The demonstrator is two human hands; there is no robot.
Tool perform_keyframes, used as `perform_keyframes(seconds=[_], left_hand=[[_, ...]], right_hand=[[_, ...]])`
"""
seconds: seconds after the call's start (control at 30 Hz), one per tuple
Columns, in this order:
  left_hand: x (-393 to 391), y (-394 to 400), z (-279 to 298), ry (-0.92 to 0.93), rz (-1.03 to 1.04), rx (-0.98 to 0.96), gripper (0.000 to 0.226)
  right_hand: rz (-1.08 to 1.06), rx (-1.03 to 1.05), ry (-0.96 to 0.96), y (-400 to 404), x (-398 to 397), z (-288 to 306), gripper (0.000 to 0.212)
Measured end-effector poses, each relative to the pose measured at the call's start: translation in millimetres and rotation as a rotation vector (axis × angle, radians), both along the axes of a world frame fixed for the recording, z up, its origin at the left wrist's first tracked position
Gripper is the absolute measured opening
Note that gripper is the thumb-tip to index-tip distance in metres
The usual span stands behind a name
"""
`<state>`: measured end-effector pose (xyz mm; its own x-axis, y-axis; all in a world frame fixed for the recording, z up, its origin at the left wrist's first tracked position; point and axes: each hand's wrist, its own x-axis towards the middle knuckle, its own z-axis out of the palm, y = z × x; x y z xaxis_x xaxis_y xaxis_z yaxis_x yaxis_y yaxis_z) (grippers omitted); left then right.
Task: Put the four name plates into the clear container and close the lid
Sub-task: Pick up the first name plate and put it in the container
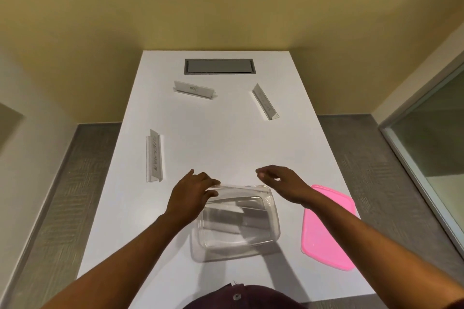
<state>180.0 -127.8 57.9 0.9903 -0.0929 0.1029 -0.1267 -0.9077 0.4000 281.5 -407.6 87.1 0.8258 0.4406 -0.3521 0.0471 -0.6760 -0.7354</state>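
Observation:
The clear container (200, 246) stands on the white table (213, 133) right in front of me. A fourth name plate (244, 188) lies across the container's far rim, and my left hand (192, 194) pinches its left end. My right hand (282, 180) hovers just past the plate's right end, fingers loosely curled and holding nothing. Three more name plates rest on the table: one at the left (155, 157), one at the far centre (194, 89), one at the far right (265, 102). The pink lid (329, 228) lies flat to the right of the container.
A grey recessed panel (219, 66) is set into the table's far end. The table is narrow, with grey carpet (356, 158) on both sides. A yellow wall stands behind it and a glass partition (431, 138) at the right.

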Motion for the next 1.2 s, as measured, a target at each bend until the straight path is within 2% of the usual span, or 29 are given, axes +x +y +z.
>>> perform_keyframes(seconds=[0.13, 0.3, 0.4, 0.5, 0.6, 0.7, 0.77, 0.83, 0.97, 1.0, 1.03, 1.1, 1.17, 1.2], left_hand=[[-12.1, -7.1, -1.3, -0.016, -0.049, -0.025, 0.025], [-7.3, -13.6, 2.4, -0.107, -0.112, -0.018, 0.025], [-2.2, -18.7, 4.4, -0.165, -0.128, -0.01, 0.029], [-0.1, -28.2, 10.0, -0.153, 0.014, -0.141, 0.054], [-2.6, -44.5, 12.8, -0.086, 0.145, -0.369, 0.063], [-13.3, -64.8, 6.9, 0.074, 0.039, -0.457, 0.063], [-18.3, -73.9, -0.2, 0.2, -0.025, -0.442, 0.073], [-17.2, -75.3, -3.8, 0.254, -0.027, -0.414, 0.083], [-10.3, -63.6, 0.8, 0.223, 0.004, -0.409, 0.069], [-8.9, -58.4, 2.3, 0.24, 0.008, -0.427, 0.068], [-8.1, -52.6, 3.5, 0.268, 0.003, -0.46, 0.069], [-8.1, -41.9, 6.4, 0.331, -0.015, -0.556, 0.073], [-8.9, -34.6, 8.0, 0.367, -0.044, -0.604, 0.074], [-9.3, -32.7, 8.5, 0.377, -0.06, -0.609, 0.075]], right_hand=[[0.348, -0.201, -0.142, 10.9, -15.8, -1.2, 0.054], [0.439, -0.276, -0.199, 27.1, -33.8, -13.2, 0.059], [0.314, -0.23, -0.158, 29.6, -38.1, -16.0, 0.061], [0.038, -0.04, -0.007, 33.0, -45.1, -19.0, 0.063], [-0.338, 0.23, 0.236, 43.0, -56.0, -21.4, 0.066], [-0.609, 0.484, 0.492, 55.4, -63.7, -20.4, 0.069], [-0.671, 0.528, 0.533, 61.1, -66.6, -19.6, 0.061], [-0.69, 0.532, 0.541, 64.3, -70.3, -18.7, 0.062], [-0.609, 0.514, 0.607, 57.3, -69.9, -13.4, 0.065], [-0.57, 0.425, 0.538, 53.5, -68.9, -11.0, 0.062], [-0.528, 0.295, 0.383, 48.5, -67.5, -9.8, 0.058], [-0.412, 0.013, -0.097, 33.1, -62.8, -11.7, 0.051], [-0.175, -0.106, -0.492, 14.5, -53.8, -14.9, 0.057], [-0.01, -0.127, -0.573, 5.7, -48.2, -16.9, 0.063]])
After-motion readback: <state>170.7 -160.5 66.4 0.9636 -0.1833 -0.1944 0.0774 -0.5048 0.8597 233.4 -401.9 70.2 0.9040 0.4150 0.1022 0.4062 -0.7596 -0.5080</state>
